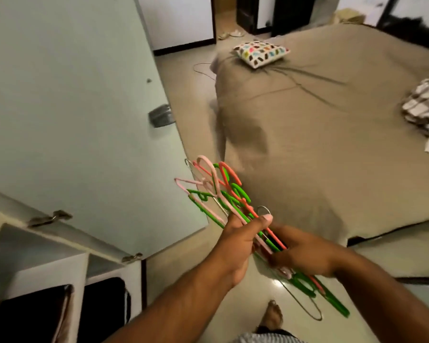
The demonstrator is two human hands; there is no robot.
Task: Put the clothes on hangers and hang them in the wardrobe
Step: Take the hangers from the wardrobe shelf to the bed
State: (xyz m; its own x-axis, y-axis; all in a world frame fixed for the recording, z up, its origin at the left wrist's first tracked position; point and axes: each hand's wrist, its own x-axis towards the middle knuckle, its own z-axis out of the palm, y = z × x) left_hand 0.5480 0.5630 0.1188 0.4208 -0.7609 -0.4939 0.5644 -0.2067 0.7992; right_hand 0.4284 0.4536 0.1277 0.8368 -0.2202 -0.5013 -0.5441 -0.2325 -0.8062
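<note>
A bundle of several hangers (223,191), pink, green, red and bare wire, is held low in the middle of the view. My left hand (240,241) grips the bundle near its middle, thumb on top. My right hand (305,251) closes around the lower part, and the hanger ends stick out below it. The hooks point up and left toward the open pale wardrobe door (84,120). A checked garment (424,107) lies on the bed (320,144) at the right edge, apart from both hands.
A patterned pillow (261,53) lies at the far end of the bed. Wardrobe shelves (47,258) with dark folded items are at lower left. My bare foot (273,315) stands on the glossy floor. A doorway with sandals is at the far back.
</note>
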